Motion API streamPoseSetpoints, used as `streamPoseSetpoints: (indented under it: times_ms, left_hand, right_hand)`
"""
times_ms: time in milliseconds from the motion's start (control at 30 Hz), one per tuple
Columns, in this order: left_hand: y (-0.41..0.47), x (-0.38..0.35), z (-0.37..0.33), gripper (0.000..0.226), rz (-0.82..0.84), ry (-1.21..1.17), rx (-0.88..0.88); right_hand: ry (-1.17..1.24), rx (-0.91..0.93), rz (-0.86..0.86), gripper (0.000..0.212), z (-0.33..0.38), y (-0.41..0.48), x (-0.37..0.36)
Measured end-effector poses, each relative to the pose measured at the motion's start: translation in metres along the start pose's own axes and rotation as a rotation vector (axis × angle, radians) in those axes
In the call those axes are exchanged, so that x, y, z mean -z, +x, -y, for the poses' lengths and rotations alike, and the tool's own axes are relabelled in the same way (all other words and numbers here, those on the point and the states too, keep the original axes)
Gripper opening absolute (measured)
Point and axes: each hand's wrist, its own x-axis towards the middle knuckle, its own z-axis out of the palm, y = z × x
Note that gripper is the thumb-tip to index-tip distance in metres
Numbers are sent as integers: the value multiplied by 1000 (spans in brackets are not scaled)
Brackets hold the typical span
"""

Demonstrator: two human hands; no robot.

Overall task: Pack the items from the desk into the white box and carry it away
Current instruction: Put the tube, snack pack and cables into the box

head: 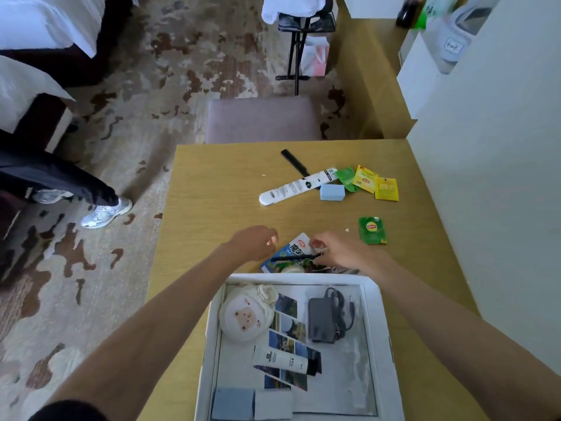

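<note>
Pinching black pen (294, 257) by its end in right hand (346, 253) to clear it off snack packet (291, 249) for the white box (376, 299), with left hand (255, 243) loosely curled, empty, alongside.

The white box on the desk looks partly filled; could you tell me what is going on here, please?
A person is packing items from the desk into the white box. Their right hand pinches a black pen above a snack packet just beyond the box; the left hand hovers alongside, holding nothing. A power adapter, tube and plush pouch already lie inside; a remote control, comb and tea bags are not yet packed.
</note>
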Motion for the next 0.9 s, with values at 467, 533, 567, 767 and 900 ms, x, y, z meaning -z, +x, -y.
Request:
streamPoseSetpoints:
  times_ms: [467, 533, 567, 767, 900]
  left_hand:
    - [65, -12, 15, 20, 143, -108, 33]
    - [65, -11, 17, 24, 132, -142, 74]
    - [64, -11, 17, 31, 126, -149, 95]
    - [58, -18, 7, 66, 76, -78, 136]
    - [62, -26, -5, 69, 32, 79, 208]
  right_hand:
    - [-623, 330, 38, 41, 2, 61, -7]
    - [-652, 321, 40, 43, -2, 65, -2]
    - [-655, 310, 39, 42, -4, 65, 0]
    - [-705, 220, -97, 40, -17, 61, 1]
    - [-683, 141, -162, 22, -23, 51, 5]
